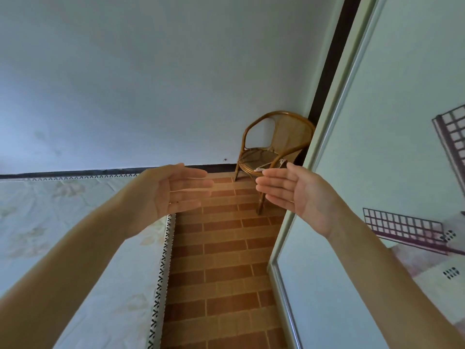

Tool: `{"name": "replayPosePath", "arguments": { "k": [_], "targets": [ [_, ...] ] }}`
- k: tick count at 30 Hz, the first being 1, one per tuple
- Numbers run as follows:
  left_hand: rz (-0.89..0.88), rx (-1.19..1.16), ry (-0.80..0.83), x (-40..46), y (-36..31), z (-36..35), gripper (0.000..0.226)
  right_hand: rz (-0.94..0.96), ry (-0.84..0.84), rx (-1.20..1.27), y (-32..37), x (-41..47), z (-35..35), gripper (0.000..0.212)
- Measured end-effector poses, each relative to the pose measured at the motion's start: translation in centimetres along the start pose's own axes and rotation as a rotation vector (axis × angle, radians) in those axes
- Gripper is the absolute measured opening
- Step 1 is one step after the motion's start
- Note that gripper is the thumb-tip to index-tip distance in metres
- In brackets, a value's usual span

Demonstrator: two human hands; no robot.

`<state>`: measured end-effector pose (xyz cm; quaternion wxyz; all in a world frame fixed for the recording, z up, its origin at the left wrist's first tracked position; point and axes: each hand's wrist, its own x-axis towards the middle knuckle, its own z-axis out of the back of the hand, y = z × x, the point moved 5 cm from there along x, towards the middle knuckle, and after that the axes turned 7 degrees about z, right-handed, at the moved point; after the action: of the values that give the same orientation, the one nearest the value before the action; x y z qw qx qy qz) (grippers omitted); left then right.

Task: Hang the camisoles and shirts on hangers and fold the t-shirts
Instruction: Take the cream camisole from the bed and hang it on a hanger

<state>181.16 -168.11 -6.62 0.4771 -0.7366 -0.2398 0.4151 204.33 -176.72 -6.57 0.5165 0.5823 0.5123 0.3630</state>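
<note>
Both my arms reach forward at chest height, palms facing each other. My left hand (173,191) has straight fingers and holds nothing. My right hand (294,193) is likewise flat with its fingers extended toward the left, a gap of floor between the two hands. No camisole, shirt, t-shirt or hanger shows in the head view.
A bed with a pale floral sheet (63,222) and patterned trim lies on the left. A brick-pattern floor strip (221,260) runs ahead to a rattan chair (271,149) in the corner. A wardrobe door with a printed picture (364,172) stands on the right.
</note>
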Motion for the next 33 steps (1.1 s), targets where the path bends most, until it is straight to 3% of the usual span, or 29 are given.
{"name": "replayPosePath", "arguments": {
  "k": [11, 23, 33],
  "targets": [
    [0.029, -0.046, -0.199, 9.3, -1.3, 8.1, 0.048, -0.106, 0.015, 0.012, -2.7, 13.9, -0.8, 0.046],
    [-0.049, -0.048, -0.119, 20.3, -10.4, 20.1, 0.044, -0.093, 0.098, 0.042, -1.2, 32.5, -10.0, 0.044],
    [-0.026, -0.063, -0.253, 24.6, -13.6, 27.8, 0.044, -0.156, 0.249, 0.005, -2.4, 43.6, -16.6, 0.045]
  ]
}}
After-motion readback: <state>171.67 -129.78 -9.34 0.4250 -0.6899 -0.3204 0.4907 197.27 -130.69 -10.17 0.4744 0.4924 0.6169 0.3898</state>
